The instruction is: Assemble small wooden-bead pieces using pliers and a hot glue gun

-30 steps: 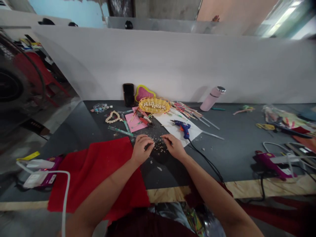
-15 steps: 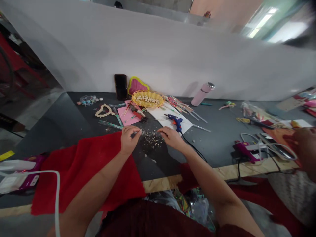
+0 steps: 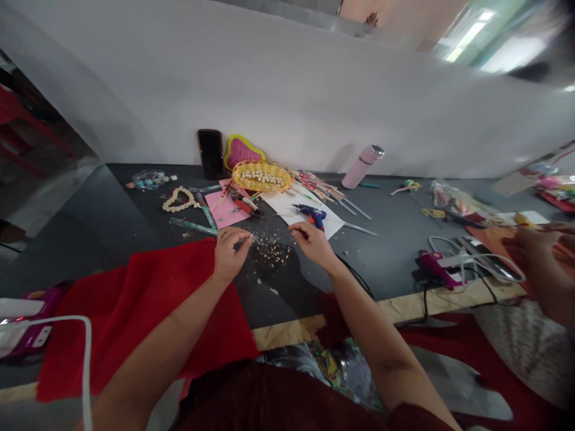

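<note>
My left hand (image 3: 230,252) is closed in a pinch on a small whitish piece (image 3: 250,237) whose kind is unclear. Opposite it, my right hand (image 3: 312,242) has thumb and index finger together; whatever they hold is too small to make out. Between and below the hands, pale crumbs and fragments (image 3: 274,254) lie scattered on the dark tabletop (image 3: 287,296). Just behind my right hand, a blue glue gun (image 3: 311,214) rests on white paper (image 3: 335,226). Small pale pieces fill part of a yellow basket (image 3: 256,185) farther back.
A pale beaded heart (image 3: 178,200), pliers (image 3: 246,206) on pink paper and a phone (image 3: 210,154) sit left of centre. A pink flask (image 3: 363,166) stands at the back. Red cloth (image 3: 148,299) covers the front left. Another person's hand (image 3: 539,257) works at right.
The camera view has shifted slightly, moving the table things left in the picture. My right hand has moved a little away from my left, which keeps its pinch.
</note>
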A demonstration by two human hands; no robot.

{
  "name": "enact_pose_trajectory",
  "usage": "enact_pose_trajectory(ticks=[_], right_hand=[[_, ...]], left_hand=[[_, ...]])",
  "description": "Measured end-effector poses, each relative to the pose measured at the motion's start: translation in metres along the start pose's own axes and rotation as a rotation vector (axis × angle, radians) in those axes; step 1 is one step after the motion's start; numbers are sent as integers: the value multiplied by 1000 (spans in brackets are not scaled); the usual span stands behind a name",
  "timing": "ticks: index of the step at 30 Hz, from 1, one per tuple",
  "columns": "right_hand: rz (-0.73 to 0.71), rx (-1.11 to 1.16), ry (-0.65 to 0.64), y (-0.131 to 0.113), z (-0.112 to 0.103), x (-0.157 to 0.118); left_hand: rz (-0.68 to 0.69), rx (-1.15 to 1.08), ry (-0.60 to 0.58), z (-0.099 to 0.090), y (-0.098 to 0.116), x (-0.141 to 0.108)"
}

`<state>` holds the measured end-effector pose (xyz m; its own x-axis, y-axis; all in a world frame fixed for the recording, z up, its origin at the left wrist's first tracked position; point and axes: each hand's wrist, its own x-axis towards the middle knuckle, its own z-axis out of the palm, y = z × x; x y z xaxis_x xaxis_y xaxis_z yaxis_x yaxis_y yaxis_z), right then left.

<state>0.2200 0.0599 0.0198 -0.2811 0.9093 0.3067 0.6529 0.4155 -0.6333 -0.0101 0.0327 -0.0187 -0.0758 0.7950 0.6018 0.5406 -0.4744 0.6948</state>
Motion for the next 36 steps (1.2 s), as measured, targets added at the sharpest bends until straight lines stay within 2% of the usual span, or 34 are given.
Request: enact_pose_trajectory(ticks=[6, 8, 11, 13, 21, 23, 25, 28, 32, 36], right_hand=[[-26, 48, 57, 9, 8, 6], [-78, 38, -28, 10, 5, 1], [-251, -1, -278, 8, 3, -8], [-332, -72, -380, 6, 6, -11], [-292, -396, -472, 2, 23, -16], [-266, -408, -452, 2, 23, -17], [-253, -326, -379, 0, 22, -16], [-234, -29, -192, -8, 19, -15], [-121, 411, 69, -33, 22, -19], [-62, 634, 76, -49, 38, -27]], left_hand=[[-3, 16, -16, 2, -1, -1], [-5, 11, -27, 2, -1, -1], [4, -8, -53, 3, -1, -2], [17, -16, -75, 4, 0, -3], [16, -66, -157, 7, 4, -8], [-9, -98, -171, 8, 6, -8], [-51, -143, -185, 7, 9, -10], [-169, -248, -222, 6, 16, -14], [-460, -503, -246, 7, 28, -20], [-684, -756, -254, 9, 39, -23]])
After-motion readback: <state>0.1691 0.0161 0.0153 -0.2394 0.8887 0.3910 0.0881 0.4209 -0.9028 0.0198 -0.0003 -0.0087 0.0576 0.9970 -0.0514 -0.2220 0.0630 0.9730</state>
